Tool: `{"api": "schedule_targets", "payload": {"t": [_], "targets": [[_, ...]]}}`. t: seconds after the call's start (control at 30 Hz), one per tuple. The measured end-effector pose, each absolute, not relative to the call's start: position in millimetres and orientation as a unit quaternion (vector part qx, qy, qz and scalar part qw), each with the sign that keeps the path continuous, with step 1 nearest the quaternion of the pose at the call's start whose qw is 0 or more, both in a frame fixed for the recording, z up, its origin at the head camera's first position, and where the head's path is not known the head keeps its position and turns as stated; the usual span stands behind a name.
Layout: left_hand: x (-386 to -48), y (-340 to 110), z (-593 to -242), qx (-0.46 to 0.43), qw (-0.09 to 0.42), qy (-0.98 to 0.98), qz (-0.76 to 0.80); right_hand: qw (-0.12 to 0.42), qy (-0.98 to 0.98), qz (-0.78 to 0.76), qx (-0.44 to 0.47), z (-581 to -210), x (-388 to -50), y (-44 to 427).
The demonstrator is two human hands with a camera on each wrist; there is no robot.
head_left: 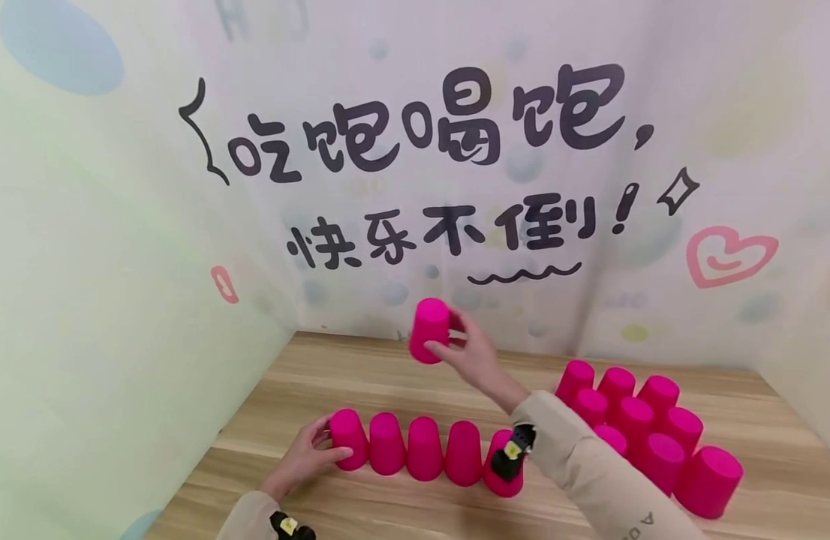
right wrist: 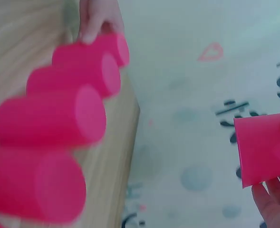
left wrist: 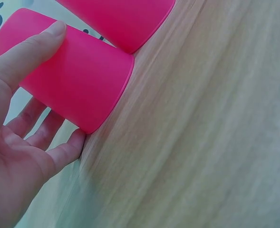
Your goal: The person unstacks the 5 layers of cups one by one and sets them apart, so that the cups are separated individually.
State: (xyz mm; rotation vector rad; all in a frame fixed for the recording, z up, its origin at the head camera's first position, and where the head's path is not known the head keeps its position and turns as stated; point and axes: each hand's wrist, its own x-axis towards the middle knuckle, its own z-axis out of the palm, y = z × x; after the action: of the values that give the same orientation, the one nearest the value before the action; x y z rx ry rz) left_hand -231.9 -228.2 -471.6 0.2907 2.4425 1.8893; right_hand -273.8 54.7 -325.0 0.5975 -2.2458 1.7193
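Observation:
A row of several bright pink cups stands upside down on the wooden table [head_left: 388, 517]. At the row's left end my left hand [head_left: 307, 456] grips the first cup [head_left: 347, 435], thumb on the near side; the left wrist view shows that cup's rim against the wood [left wrist: 87, 80]. Above the row, in front of the wall, my right hand [head_left: 474, 356] holds another pink cup [head_left: 430, 330] in the air, its closed end up. In the right wrist view this lifted cup [right wrist: 261, 149] sits at the right edge. My right sleeve and wrist strap partly cover the row's last cup [head_left: 499, 442].
At the right of the table, several more upside-down pink cups [head_left: 711, 484] stand close together in a block, partly hidden by my right forearm. A wall sheet [head_left: 401, 187] with black lettering rises behind the table, and a pale wall [head_left: 118, 300] borders the left.

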Motion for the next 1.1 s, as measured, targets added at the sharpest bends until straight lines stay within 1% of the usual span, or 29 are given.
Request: {"api": "schedule_targets", "payload": {"t": [0.17, 0.3, 0.43, 0.57, 0.83, 1.1], "targets": [[-232, -228, -472, 0.095, 0.020, 0.785, 0.612, 0.162, -0.796, 0.559, 0.168, -334, -290, 100], [-232, -228, -472, 0.097, 0.023, 0.784, 0.612, 0.170, -0.806, 0.554, 0.119, -351, -295, 132], [-231, -228, -471, 0.092, 0.022, 0.785, 0.612, 0.181, -0.813, 0.550, 0.063, -370, -297, 151], [-230, -227, -470, 0.088, 0.022, 0.784, 0.615, 0.192, -0.823, 0.535, 0.018, -387, -297, 158], [-230, -227, -470, 0.087, 0.023, 0.783, 0.615, 0.178, -0.810, 0.557, -0.045, -412, -292, 157], [-230, -227, -470, 0.090, 0.024, 0.782, 0.616, 0.170, -0.811, 0.556, -0.065, -436, -291, 158]]}}
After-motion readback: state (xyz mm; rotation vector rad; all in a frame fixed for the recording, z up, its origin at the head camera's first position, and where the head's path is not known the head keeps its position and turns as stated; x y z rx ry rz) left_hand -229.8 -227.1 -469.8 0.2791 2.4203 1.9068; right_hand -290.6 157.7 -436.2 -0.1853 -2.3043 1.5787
